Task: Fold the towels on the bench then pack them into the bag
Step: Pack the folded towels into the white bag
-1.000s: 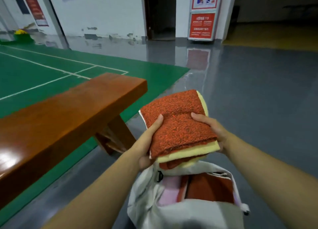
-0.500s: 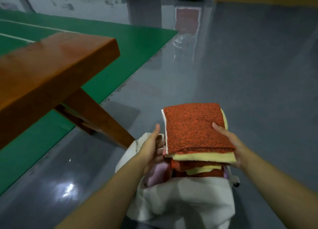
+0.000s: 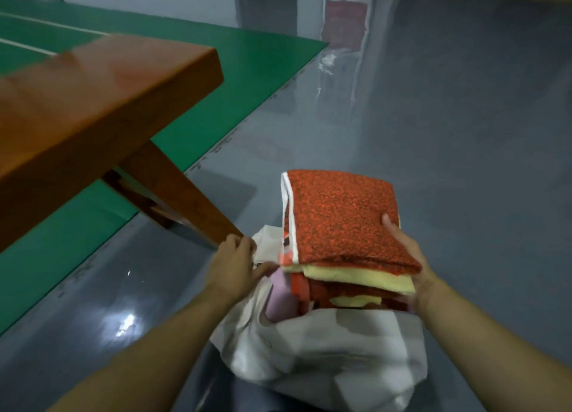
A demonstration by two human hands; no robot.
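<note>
A: Grey floor [image 3: 433,117] beside green court; table [image 3: 93,95] top shows no towels in view.
B: Status?
A: Folded towel stack [image 3: 343,222] sits at the mouth of the white bag [image 3: 325,349], partly in. Right hand [image 3: 408,256] grips the stack's near edge, fingers curled under. Left hand [image 3: 232,266] pinches the bag rim, holding it open.
B: Remaining?
A: Likely just pushing the stack fully down.
</note>
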